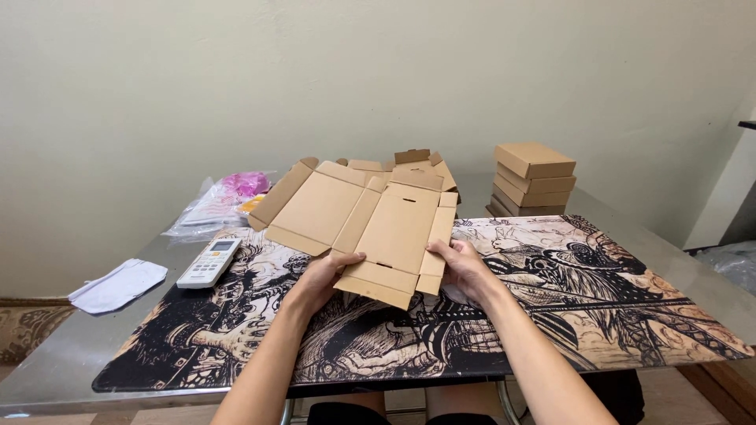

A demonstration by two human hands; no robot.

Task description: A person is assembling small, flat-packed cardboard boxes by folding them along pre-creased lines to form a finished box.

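**Flat brown mailer blank held at its near end**

I see both hands on the unfolded brown corrugated-cardboard box blank [370, 224], which is lifted off the table at its near end and slopes up and away from me. My left hand [327, 275] pinches the near-left corner, thumb on top and fingers underneath; my right hand [461, 267] grips the near-right side flap the same way. Both hands are closed on the board.

I judge the blank light and fairly stiff across its panels, but floppy along the scored folds, so the loose side flaps will swing. The panel edges next to the creases look like the surest hold; the surface seems dry and not slippery.

Under it lies a large printed desk mat with black-and-tan artwork [614, 307] on a grey table [47, 362]. To the left sit a white remote control [209, 262] and a folded white cloth [118, 285]. Beyond, more flat cardboard blanks [421, 161] lie just behind the held one, clear plastic bags with pink contents [228, 197] are far left, and a stack of folded brown cardboard boxes [534, 181] stands far right. Nothing blocks the hands.
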